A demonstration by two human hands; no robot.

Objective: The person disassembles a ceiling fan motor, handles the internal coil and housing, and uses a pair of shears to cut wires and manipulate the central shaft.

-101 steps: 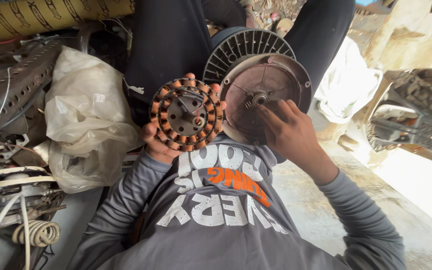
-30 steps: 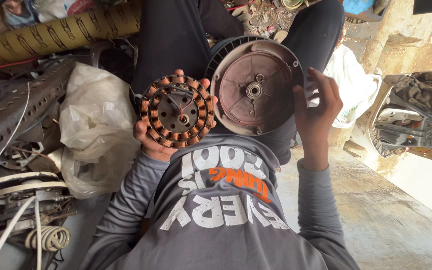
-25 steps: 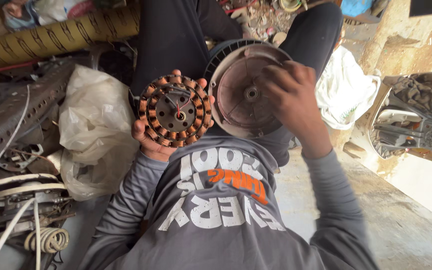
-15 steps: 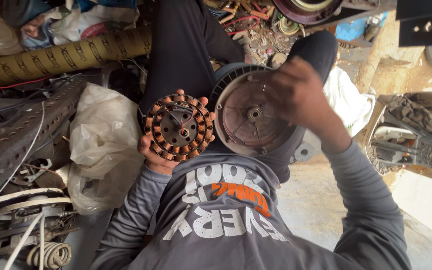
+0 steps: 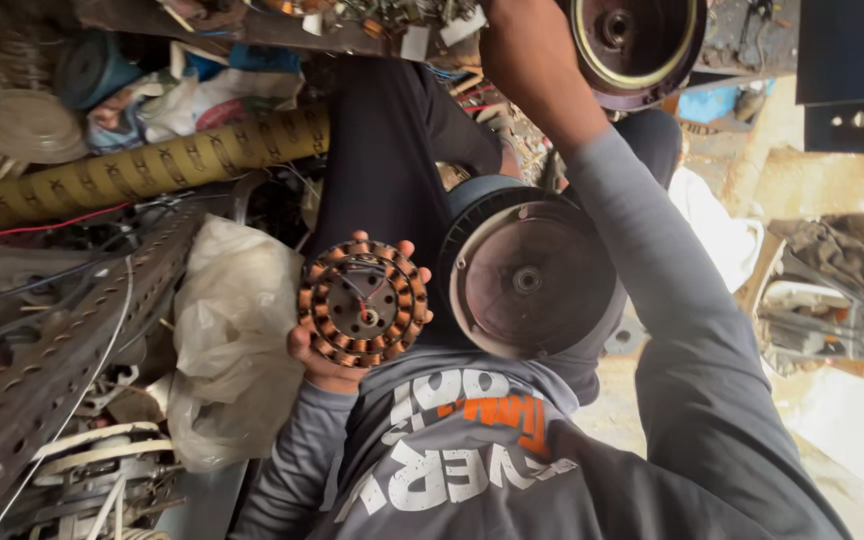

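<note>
My left hand (image 5: pixel 320 366) cups a round stator (image 5: pixel 364 302) ringed with copper windings, fingertips showing over its far edge. Just right of it, a round brownish fan motor housing (image 5: pixel 530 280) with a centre shaft rests on my lap, and no hand touches it. My right arm stretches far forward in its grey sleeve. My right hand (image 5: pixel 518 52) is at the top edge beside a dark round motor cover (image 5: pixel 637 38). Its fingers are cut off by the frame, so its grip is hidden.
A crumpled plastic bag (image 5: pixel 237 345) lies left of my knee. A perforated metal bar (image 5: pixel 47 370), wires and a yellowish ribbed hose (image 5: pixel 152 165) crowd the left. Scrap parts pile up ahead, and a motor part (image 5: pixel 857 320) sits on the right by white cloth (image 5: pixel 717 225).
My right hand has left the motor housing and reached up and forward to the scrap pile. The view has tilted upward. The left hand still holds the stator.
</note>
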